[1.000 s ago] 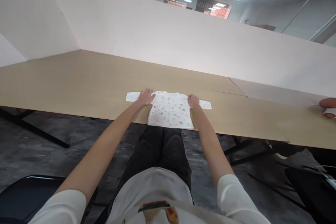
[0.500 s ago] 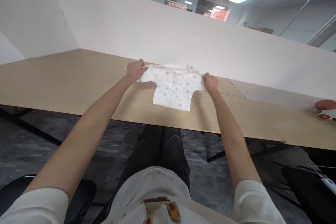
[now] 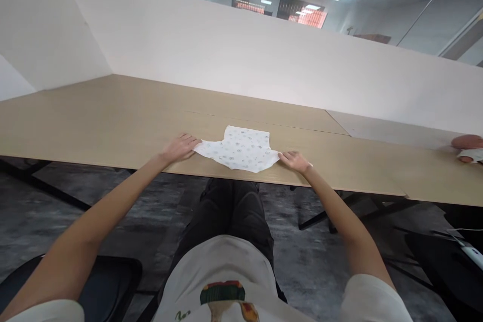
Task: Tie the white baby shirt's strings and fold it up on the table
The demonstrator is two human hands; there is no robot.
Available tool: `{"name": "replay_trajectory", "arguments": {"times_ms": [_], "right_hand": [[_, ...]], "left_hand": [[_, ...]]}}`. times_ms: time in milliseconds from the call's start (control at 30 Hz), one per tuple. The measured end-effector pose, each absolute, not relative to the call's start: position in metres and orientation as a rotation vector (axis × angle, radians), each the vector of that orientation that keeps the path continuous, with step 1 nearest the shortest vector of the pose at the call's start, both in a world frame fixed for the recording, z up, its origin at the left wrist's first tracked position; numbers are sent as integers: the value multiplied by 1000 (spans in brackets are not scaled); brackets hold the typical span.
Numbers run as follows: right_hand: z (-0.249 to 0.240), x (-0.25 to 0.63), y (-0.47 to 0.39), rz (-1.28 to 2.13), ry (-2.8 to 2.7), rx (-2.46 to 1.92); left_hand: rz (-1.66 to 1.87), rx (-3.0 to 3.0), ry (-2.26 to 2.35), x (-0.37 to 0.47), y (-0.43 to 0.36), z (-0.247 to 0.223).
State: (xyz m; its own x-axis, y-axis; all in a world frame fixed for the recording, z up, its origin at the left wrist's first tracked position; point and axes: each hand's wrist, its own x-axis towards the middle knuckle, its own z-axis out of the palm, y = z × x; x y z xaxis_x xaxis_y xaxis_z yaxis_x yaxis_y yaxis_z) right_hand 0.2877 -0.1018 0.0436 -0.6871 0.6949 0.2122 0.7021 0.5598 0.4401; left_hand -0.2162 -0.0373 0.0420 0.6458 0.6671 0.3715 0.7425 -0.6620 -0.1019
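A small white baby shirt (image 3: 245,150) with a scattered print is spread on the table near its front edge. Its straight hem points toward the wall, and its sleeves reach out to both sides. My left hand (image 3: 181,147) has its fingers closed on the end of the left-side sleeve. At the opposite sleeve end, my right hand (image 3: 295,161) pinches the cloth between thumb and fingers. Both hands rest low, at the tabletop.
The long wooden table (image 3: 113,115) runs along a white partition (image 3: 211,50). Far right on it lies a doll-like object (image 3: 468,148), partly cut off. Black chairs (image 3: 109,287) stand at lower left and lower right. Glass rises above the partition.
The baby shirt was held up near the back of the table, hem toward me. Both hands have brought it nearer and laid it down, its hem now toward the wall.
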Motion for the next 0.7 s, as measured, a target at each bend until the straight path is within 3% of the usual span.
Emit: {"name": "replay_trajectory", "arguments": {"times_ms": [233,500,700], "right_hand": [[38,308,-122,-547,-2665,-1702],[22,356,-135,-12,-1960,-2063],[15,338,-138,-162,-1680,-2178]], "left_hand": [[-452,-2701,-1556,-239,-28,17],[-1026,-2575,-1995,-251,-33,10],[-705,-2259,-2115,-241,-32,12]]}}
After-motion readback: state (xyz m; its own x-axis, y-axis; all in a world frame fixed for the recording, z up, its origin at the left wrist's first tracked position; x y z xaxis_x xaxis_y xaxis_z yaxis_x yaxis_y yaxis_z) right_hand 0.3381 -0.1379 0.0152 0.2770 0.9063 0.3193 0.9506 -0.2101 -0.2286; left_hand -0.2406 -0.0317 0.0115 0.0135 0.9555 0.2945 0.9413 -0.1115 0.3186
